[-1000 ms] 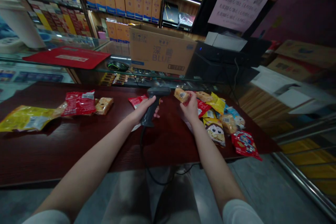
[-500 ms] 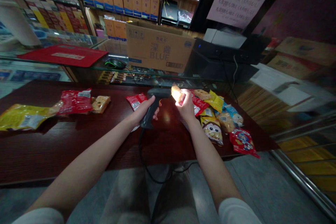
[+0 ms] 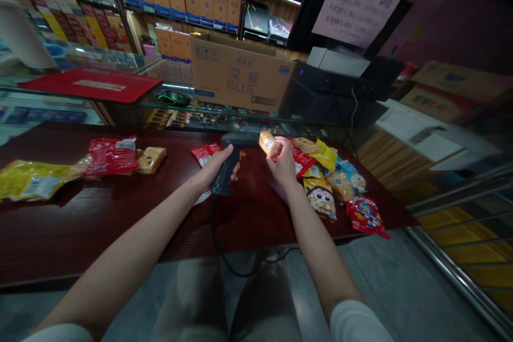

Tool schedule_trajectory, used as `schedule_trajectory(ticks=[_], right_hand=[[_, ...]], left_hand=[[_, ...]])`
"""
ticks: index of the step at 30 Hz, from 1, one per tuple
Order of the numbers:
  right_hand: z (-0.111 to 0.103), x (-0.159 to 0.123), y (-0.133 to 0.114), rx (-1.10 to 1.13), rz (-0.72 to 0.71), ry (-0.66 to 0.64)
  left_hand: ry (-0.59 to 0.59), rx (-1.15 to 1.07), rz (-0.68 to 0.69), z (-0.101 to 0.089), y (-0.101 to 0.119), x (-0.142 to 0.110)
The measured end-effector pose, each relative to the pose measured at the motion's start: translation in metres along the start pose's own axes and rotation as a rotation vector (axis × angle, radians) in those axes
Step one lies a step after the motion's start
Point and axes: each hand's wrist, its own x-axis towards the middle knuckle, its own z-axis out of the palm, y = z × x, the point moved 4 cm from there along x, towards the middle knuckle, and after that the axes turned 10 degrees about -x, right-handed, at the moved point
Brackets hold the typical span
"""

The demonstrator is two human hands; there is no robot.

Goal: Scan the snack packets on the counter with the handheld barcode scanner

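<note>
My left hand (image 3: pixel 214 166) is wrapped round the grip of a dark barcode scanner (image 3: pixel 231 157), whose head points right. Its cable (image 3: pixel 218 246) drops off the table's near edge. My right hand (image 3: pixel 282 163) pinches a small wrapped pastry snack (image 3: pixel 267 142) just in front of the scanner's head. Both hands hover above a dark red wooden table (image 3: pixel 120 214). A pile of several snack packets (image 3: pixel 331 181) lies right of my right hand. A red packet (image 3: pixel 205 153) lies behind my left hand.
At the table's left lie a yellow packet (image 3: pixel 30 180), a red packet (image 3: pixel 112 155) and a wrapped pastry (image 3: pixel 151 158). Behind the table is a glass counter with a computer mouse (image 3: pixel 173 98), a red mat (image 3: pixel 90 83), a cardboard box (image 3: pixel 240 74) and a black printer (image 3: pixel 340 85).
My right hand brought the pastry snack left, up to the scanner's head. Half a second ago the scanner lit the snack brightly; that light is now off. My left hand stays on the scanner.
</note>
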Motion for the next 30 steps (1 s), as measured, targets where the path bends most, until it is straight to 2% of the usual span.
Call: schedule_trajectory(ticks=[2,4,7,10,12,14,17,21,26,28,30], right_hand=[[-0.014,0.003,0.003,-0.076,0.049,0.031],[-0.038,0.006,0.014,-0.183,0.153,0.095],[-0.084,0.006,0.044,-0.286,0.347,0.241],[-0.124,-0.002,0.080,-0.296,0.495,0.354],[-0.139,-0.010,0.099,-0.277,0.614,0.312],[-0.146,-0.017,0.109,-0.309,0.734,0.200],[-0.149,-0.026,0.109,-0.457,0.850,0.043],[-0.152,-0.029,0.109,-0.543,0.877,-0.081],[-0.164,-0.040,0.139,-0.596,0.970,-0.205],[-0.167,-0.043,0.148,-0.572,0.981,-0.231],[-0.168,-0.041,0.144,-0.578,0.918,-0.166]], left_hand=[[0.050,0.052,0.050,-0.008,0.006,0.001],[0.126,0.113,0.133,-0.019,0.014,0.003],[0.252,0.175,0.242,-0.039,0.030,0.004],[0.366,0.203,0.269,-0.056,0.040,0.006],[0.425,0.210,0.253,-0.063,0.041,0.009],[0.451,0.207,0.217,-0.068,0.038,0.011],[0.423,0.193,0.153,-0.070,0.031,0.016],[0.305,0.197,0.106,-0.069,0.021,0.020],[0.151,0.205,0.020,-0.063,0.009,0.022],[0.117,0.161,0.010,-0.058,0.008,0.022],[0.104,0.082,0.020,-0.054,0.010,0.021]])
